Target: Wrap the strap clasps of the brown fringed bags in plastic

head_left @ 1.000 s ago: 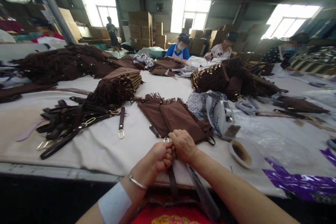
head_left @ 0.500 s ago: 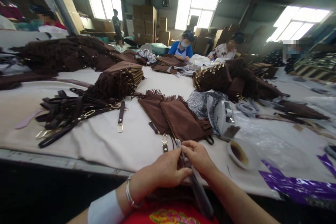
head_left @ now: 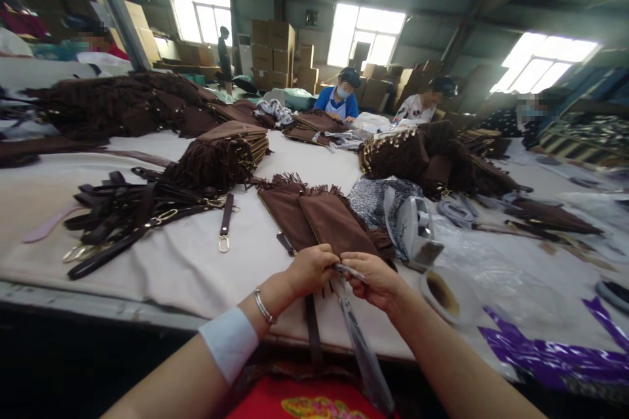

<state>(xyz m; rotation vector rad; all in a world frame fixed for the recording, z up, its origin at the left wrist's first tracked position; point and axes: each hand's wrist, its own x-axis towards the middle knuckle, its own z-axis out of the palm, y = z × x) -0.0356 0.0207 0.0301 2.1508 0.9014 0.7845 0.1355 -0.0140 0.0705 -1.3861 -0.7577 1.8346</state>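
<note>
The strap [head_left: 364, 353] looks light and limp, its plastic wrap probably slippery; a firm pinch near the top should suit. It trails from the pouch's [head_left: 339, 222] near corner, where the left hand [head_left: 313, 270] and right hand [head_left: 372, 279] pinch its end, now crosswise; earlier it pointed pouchward.

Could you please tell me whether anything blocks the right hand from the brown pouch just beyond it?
Nothing visible: the right hand, pinching a narrow strip, is at the near end of the brown pouch.
</note>
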